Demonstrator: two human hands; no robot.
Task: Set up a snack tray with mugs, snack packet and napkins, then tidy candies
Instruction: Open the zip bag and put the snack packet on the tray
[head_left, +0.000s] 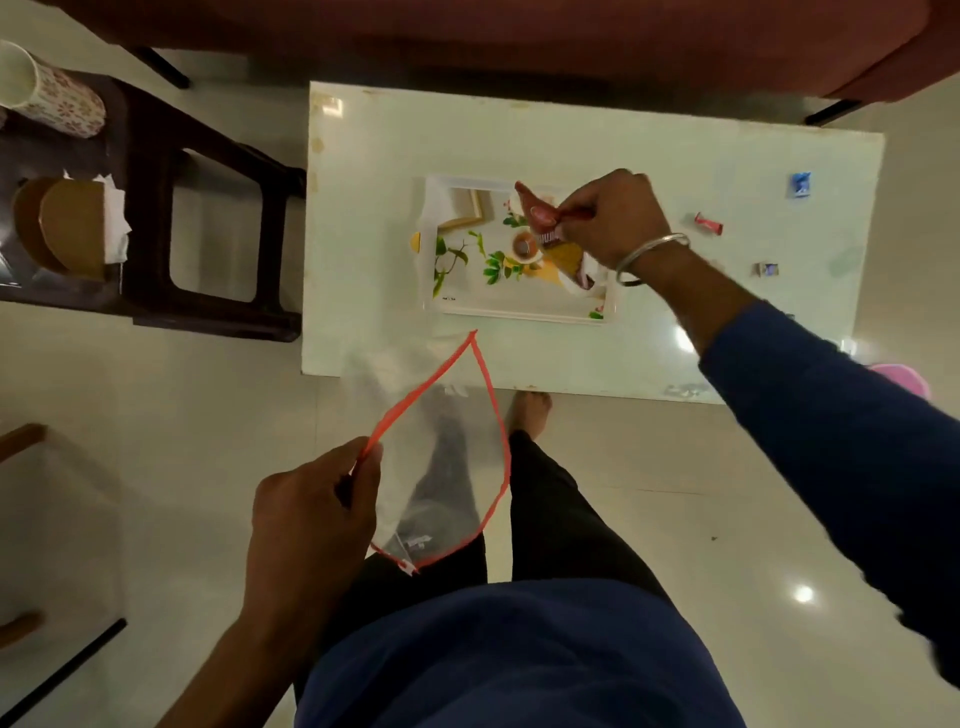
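pinching the red-orange zip rim of a clear plastic bag (441, 467), the left hand (306, 519) is holding it out over the floor in front of the legs, fingers curled on the near left part of the rim so the mouth is hanging open in a teardrop shape, its far tip reaching to the near edge of the white table (675, 156). the right hand (613, 218) is gripping a snack packet (550, 228) by its top, fingers closed round the crumpled red end, and the packet is sitting low over the right part of the tray (467, 301), tilted; whether its lower end is resting on the tray is hard to tell under the hand. the tray, white with a leaf and fruit print, is lying flat near the middle of the table. three wrapped candies are lying on the table to the right of the hand, well apart from each other: a blue one (800, 184) farthest away, a red one (709, 223) nearer the wrist, and a small one (767, 269) beside the forearm. a floral mug (57, 98) and white napkins (117, 218) are sitting on the dark side table (218, 150) at the left.
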